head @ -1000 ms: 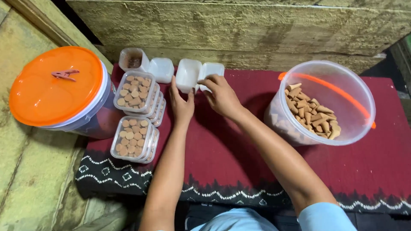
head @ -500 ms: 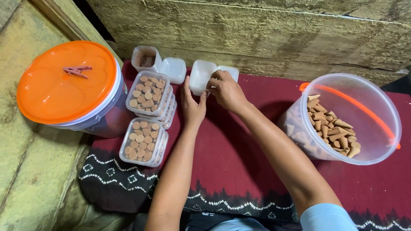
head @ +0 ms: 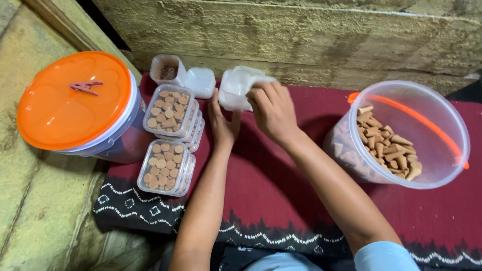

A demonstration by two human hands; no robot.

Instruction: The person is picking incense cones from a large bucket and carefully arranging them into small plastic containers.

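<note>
Both hands, left hand (head: 223, 123) and right hand (head: 271, 110), grasp an empty hinged plastic box (head: 236, 90), filled boxes (head: 168, 135) stacked left, cone-shaped pieces (head: 386, 145) remaining in the right bucket (head: 447, 125).

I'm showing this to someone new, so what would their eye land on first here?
Probably the bright orange lid on the big bucket at far left, with a small clip lying on top. Next, the two hands at centre: the right hand and left hand grip a small white plastic container over the dark red cloth. At right sits a clear tub of brown cone-shaped pieces.
</note>
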